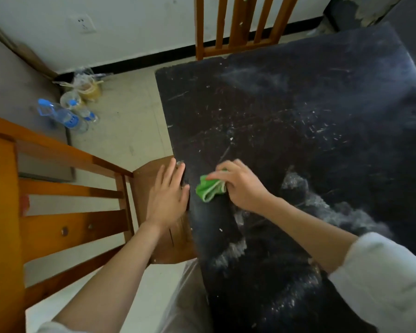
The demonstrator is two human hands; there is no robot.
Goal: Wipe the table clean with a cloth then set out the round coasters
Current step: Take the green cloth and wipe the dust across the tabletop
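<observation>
I see my right hand [240, 186] bunched over the green cloth [210, 188], the fingers [222, 173] curled down and closed around its crumpled upper part, pressing it onto the dark tabletop [298, 111] close to the left edge. A folded end of the cloth with a pale trim sticks out from under the fingers toward my left side. My left hand [168, 191] lies flat and spread, palm down, fingers [175, 171] straight and slightly fanned, holding nothing. It rests over the seat of a wooden chair [154, 212] tucked against the tabletop's left edge, with the fingertips reaching that edge; I cannot tell whether the palm itself presses on the wood. The two hands sit near each other, apart, with the cloth between them.

The tabletop is black and scratched, with whitish smears and specks across it, heaviest in streaks just right of and below my right wrist. A second wooden chair [240, 22] stands at the far edge. On the floor to the left lie clear plastic bottles [65, 116] with blue labels. I see no coasters in this view.
</observation>
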